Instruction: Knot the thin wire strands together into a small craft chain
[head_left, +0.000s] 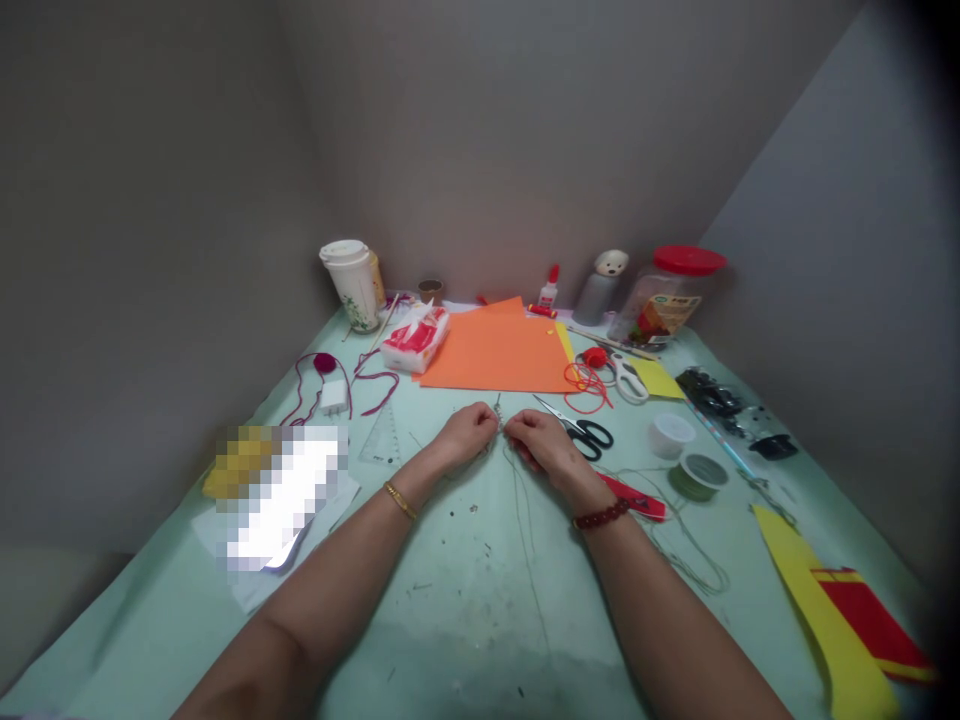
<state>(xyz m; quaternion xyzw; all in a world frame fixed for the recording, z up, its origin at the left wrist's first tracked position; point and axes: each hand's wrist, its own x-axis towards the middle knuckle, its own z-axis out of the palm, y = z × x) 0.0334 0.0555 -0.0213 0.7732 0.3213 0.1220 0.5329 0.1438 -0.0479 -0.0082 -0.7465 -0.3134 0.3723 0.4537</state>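
My left hand (pixel 472 432) and my right hand (pixel 541 440) meet over the middle of the table, both with fingers pinched. Between them runs a thin green cord (pixel 526 515), gripped by the fingertips of each hand. A small knotted or braided part of it shows just above the fingertips; its detail is too small to tell. Loose ends trail down onto the tabletop from the right hand. Black-handled scissors (pixel 589 437) lie right beside my right hand, blades pointing up and left. A clear set square (pixel 382 438) rests to the left of my left hand.
Orange paper (pixel 502 352) lies behind my hands, with a tissue pack (pixel 415 338) at its left. Red cord (pixel 589 385), white-handled scissors (pixel 628 380) and a green spool (pixel 699 476) are on the right. A pixelated phone (pixel 285 500) is on the left. A lidded jar (pixel 667 300) stands behind.
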